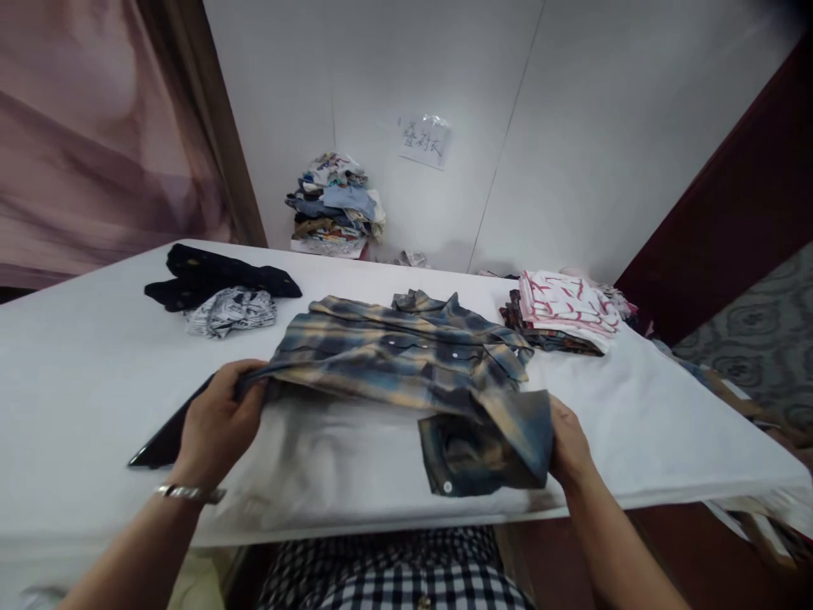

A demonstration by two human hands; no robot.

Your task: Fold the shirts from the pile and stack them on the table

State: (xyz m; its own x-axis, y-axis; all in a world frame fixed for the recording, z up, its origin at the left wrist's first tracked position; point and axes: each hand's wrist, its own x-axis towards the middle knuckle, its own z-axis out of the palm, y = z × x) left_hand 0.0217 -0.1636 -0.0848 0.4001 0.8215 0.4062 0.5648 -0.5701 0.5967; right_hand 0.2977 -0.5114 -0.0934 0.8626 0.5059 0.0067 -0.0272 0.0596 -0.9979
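Note:
A plaid button-up shirt [387, 352] in blue, grey and yellow lies across the white-covered table, its collar toward the far side. My left hand [222, 424] pinches the shirt's lower left corner and lifts that edge off the cloth. The near sleeve is folded toward me, its cuff with a white button hanging near the table's front edge. At the right, my right hand [568, 440] grips the sleeve, fingers partly hidden behind the fabric. A flat black object [168, 436] lies beside my left hand, partly covered by it.
Dark garments [222, 275] and a crumpled black-and-white printed cloth [234, 312] lie at the far left. Folded clothes [568, 305] are stacked at the right. Against the wall rises a taller clothes pile [336, 207]. The table's front edge [381, 527] is close to my body.

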